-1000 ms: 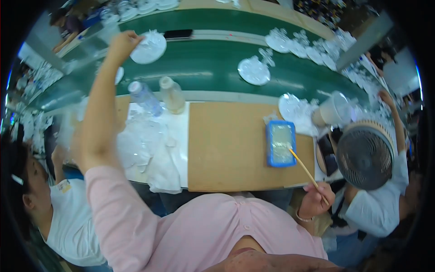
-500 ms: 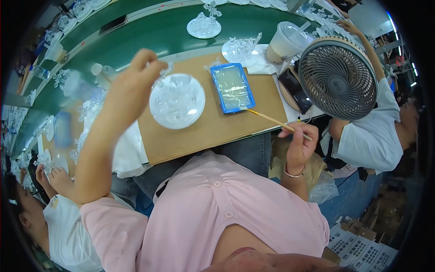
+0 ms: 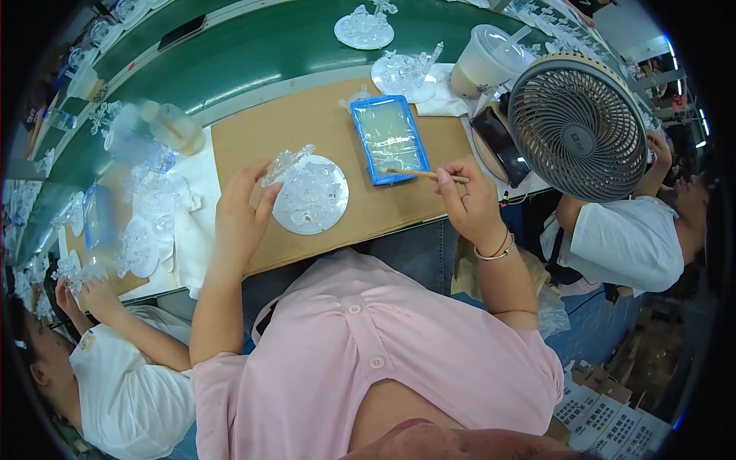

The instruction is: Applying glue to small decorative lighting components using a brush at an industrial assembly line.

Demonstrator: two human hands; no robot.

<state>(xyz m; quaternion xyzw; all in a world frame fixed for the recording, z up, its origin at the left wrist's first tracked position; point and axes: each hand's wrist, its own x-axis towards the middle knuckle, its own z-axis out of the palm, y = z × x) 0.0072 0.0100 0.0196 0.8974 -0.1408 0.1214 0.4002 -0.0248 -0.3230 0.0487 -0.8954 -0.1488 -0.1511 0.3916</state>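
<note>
Clear plastic piece (image 3: 287,163), one: at the upper left rim of the white disc, between the thumb and fingertips of the left hand (image 3: 249,201), which pinches it.

White disc (image 3: 331,201), one: on the brown cardboard (image 3: 257,126), left of the blue tray; clear parts spread over its top.

Wooden stick (image 3: 429,175), one: grasped near its rear end by the right hand (image 3: 474,201), thumb against fingers; tip over the near edge of the tray. Whether the tip touches the contents cannot be told.

Blue tray (image 3: 422,149), one: rectangular, on the cardboard, pale glossy contents.

Further discs, two: one (image 3: 402,77) beyond the tray, bearing clear parts; another (image 3: 364,32) on the green belt (image 3: 268,46).

Lidded cup (image 3: 481,65), one: right of the discs, with straw.

Round fan (image 3: 579,130), one: grey, at far right of the cardboard.
</note>
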